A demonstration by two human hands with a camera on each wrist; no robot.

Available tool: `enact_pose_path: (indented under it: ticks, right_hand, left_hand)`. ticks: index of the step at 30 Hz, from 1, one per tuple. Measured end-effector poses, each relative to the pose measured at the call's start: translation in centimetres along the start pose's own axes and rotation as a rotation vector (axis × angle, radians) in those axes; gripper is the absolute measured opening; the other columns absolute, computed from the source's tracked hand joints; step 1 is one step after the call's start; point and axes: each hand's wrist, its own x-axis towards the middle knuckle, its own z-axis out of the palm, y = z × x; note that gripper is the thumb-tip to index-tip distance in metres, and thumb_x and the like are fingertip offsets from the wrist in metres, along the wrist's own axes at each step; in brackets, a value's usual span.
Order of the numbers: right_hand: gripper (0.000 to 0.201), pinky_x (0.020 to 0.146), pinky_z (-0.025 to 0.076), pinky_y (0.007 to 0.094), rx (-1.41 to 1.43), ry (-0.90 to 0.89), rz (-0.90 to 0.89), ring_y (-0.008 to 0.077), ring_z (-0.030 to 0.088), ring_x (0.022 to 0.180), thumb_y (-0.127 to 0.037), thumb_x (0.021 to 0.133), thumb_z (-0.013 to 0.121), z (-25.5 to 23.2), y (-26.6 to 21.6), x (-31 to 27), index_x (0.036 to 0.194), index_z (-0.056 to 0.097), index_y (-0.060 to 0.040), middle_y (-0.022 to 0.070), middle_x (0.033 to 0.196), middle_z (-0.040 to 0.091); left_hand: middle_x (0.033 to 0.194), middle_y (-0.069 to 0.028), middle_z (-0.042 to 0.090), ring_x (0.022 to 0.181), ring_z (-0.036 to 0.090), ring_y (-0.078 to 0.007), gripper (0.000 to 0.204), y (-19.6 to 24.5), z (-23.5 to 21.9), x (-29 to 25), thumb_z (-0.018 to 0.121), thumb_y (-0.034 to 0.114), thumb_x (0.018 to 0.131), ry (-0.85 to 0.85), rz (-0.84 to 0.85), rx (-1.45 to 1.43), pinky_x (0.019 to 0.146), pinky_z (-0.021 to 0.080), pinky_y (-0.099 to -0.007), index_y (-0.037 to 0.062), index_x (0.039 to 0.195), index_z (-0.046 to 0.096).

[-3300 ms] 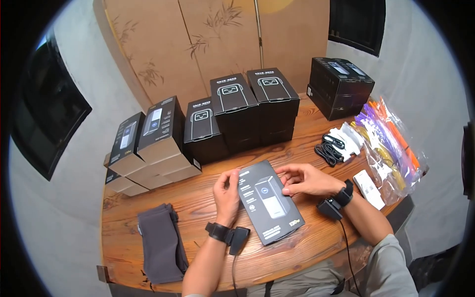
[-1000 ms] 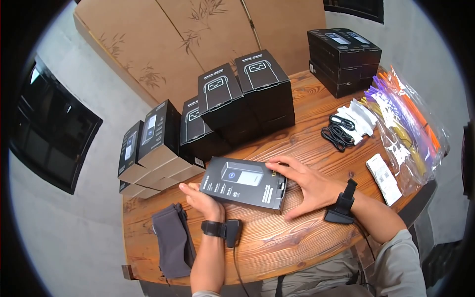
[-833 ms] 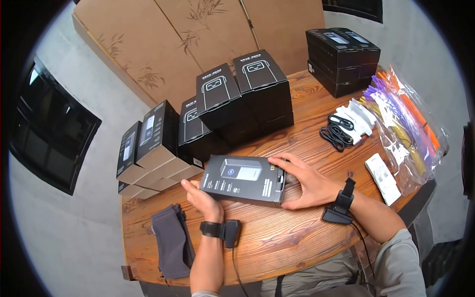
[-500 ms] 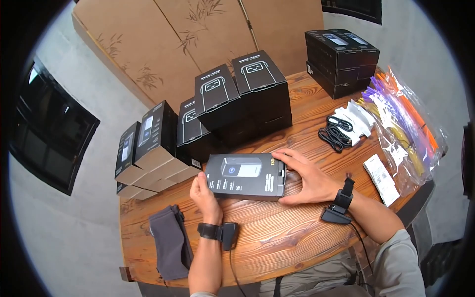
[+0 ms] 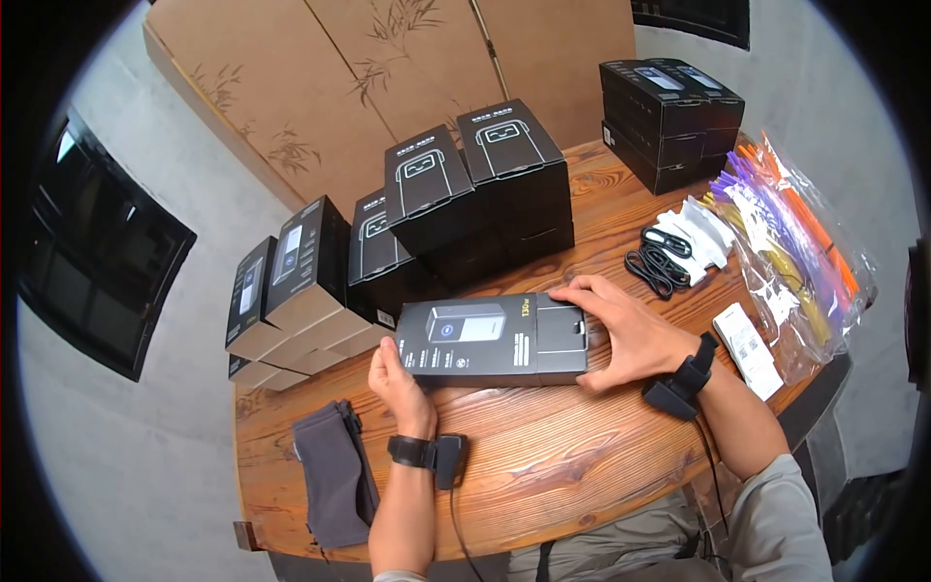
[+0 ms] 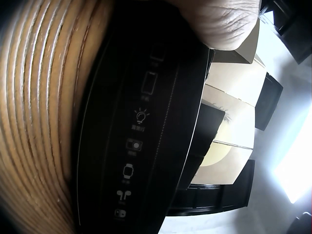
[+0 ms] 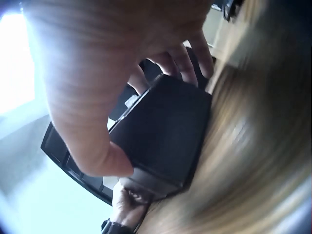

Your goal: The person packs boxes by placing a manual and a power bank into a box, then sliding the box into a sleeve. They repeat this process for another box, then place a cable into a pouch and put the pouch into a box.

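A black printed carton sleeve (image 5: 465, 335) is held above the wooden table, with a plain black inner box (image 5: 561, 335) partly out of its right end. The left hand (image 5: 400, 390) grips the sleeve's left end. With thumb and fingers spread across the inner box, the right hand (image 5: 635, 335) holds it at its outer end. In the left wrist view, a side of the sleeve (image 6: 131, 122) with small icons fills the middle, below part of the left hand (image 6: 226, 22). The right wrist view shows the right hand (image 7: 92, 78) around the plain inner box (image 7: 163, 126).
Stacked black cartons (image 5: 475, 209) stand behind, more cartons (image 5: 305, 281) at left and others (image 5: 674, 121) at back right. Coiled black cables (image 5: 659, 267), a white box (image 5: 747, 351) and bagged coloured sticks (image 5: 790, 252) lie at right. Grey cloth (image 5: 335, 475) lies front left.
The carton has been turned sideways from its earlier slanted, upright position. The right hand has moved right with the inner box, which now sticks out of the sleeve. The left hand's fingers have closed on the sleeve.
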Motion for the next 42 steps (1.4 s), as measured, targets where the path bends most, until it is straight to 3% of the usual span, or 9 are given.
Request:
enact_pose_path:
  ticks: [5, 8, 11, 18, 29, 32, 39, 42]
  right_hand:
    - [0.092, 0.103, 0.039, 0.0393, -0.074, -0.113, 0.071, 0.035, 0.047, 0.118, -0.029, 0.058, 0.079, -2.1, -0.1, -0.5, 0.138, 0.043, -0.0029, 0.0186, 0.124, 0.044]
    - [0.093, 0.105, 0.038, 0.0395, -0.115, -0.07, -0.021, 0.0355, 0.046, 0.121, -0.032, 0.06, 0.08, -1.8, 0.1, -0.3, 0.14, 0.042, -0.0035, 0.0194, 0.13, 0.043]
    - [0.093, 0.106, 0.037, 0.04, 0.033, -0.048, 0.023, 0.0355, 0.045, 0.124, -0.034, 0.06, 0.081, -0.7, 0.1, -0.3, 0.14, 0.043, -0.0038, 0.0199, 0.133, 0.042]
    - [0.093, 0.107, 0.036, 0.0381, 0.021, -0.094, 0.028, 0.0346, 0.043, 0.127, -0.029, 0.061, 0.08, -2.2, 0.4, -0.2, 0.14, 0.041, -0.0011, 0.0202, 0.133, 0.044]
    - [0.099, 0.109, 0.035, 0.0374, 0.062, -0.255, 0.217, 0.0314, 0.043, 0.128, -0.025, 0.057, 0.08, -6.7, 0.7, -1.7, 0.144, 0.037, -0.0049, 0.018, 0.139, 0.043]
    - [0.101, 0.109, 0.035, 0.0368, 0.069, -0.244, 0.275, 0.0307, 0.044, 0.128, -0.027, 0.056, 0.081, -7.9, 0.8, -2.5, 0.144, 0.038, -0.0055, 0.0178, 0.138, 0.044]
    - [0.101, 0.107, 0.036, 0.0357, 0.101, -0.171, 0.36, 0.0309, 0.046, 0.125, -0.029, 0.056, 0.083, -9.0, 1.0, -3.6, 0.144, 0.04, -0.0056, 0.0178, 0.133, 0.048]
    - [0.101, 0.103, 0.039, 0.0356, 0.017, -0.2, 0.242, 0.0301, 0.049, 0.119, -0.029, 0.055, 0.084, -8.4, 1.1, -3.1, 0.143, 0.041, -0.006, 0.0167, 0.125, 0.05]
  left_hand:
    - [0.072, 0.0073, 0.051, 0.067, 0.041, -0.0011, 0.033, 0.0, 0.0, 0.0, 0.049, 0.022, 0.103, 0.011, 0.016, 0.017, 0.061, 0.035, -0.0202, 0.0101, 0.072, 0.051]
    - [0.072, 0.0073, 0.05, 0.067, 0.041, -0.0012, 0.033, 0.1, 0.1, 0.1, 0.049, 0.022, 0.103, 0.019, 0.002, 0.004, 0.061, 0.034, -0.0202, 0.01, 0.072, 0.051]
    - [0.072, 0.0073, 0.05, 0.067, 0.04, -0.0013, 0.033, -0.1, 0.0, 0.2, 0.049, 0.023, 0.103, 0.013, 0.008, 0.007, 0.061, 0.034, -0.0201, 0.0095, 0.073, 0.052]
    - [0.072, 0.0074, 0.05, 0.067, 0.039, -0.0015, 0.034, -0.6, -0.3, 0.3, 0.048, 0.022, 0.103, 0.034, 0.064, 0.033, 0.06, 0.034, -0.0206, 0.0082, 0.073, 0.052]
    - [0.069, 0.0086, 0.043, 0.065, 0.034, -0.0015, 0.036, -0.8, -0.5, 0.6, 0.046, 0.022, 0.104, 0.073, 0.092, 0.01, 0.058, 0.03, -0.0214, 0.0101, 0.07, 0.045]
    - [0.069, 0.0078, 0.046, 0.064, 0.037, -0.0019, 0.036, -0.6, -0.6, 0.6, 0.045, 0.021, 0.104, 0.077, 0.112, 0.023, 0.058, 0.032, -0.0215, 0.0099, 0.07, 0.047]
    - [0.073, 0.0021, 0.057, 0.067, 0.052, -0.0074, 0.03, 0.4, -1.6, 1.6, 0.048, 0.02, 0.1, 0.211, -0.02, -0.138, 0.061, 0.042, -0.0242, 0.0067, 0.074, 0.054]
    - [0.075, 0.0003, 0.058, 0.067, 0.054, -0.0098, 0.027, 0.0, -2.1, 1.8, 0.049, 0.02, 0.098, 0.208, -0.033, -0.181, 0.063, 0.043, -0.026, 0.0063, 0.076, 0.056]
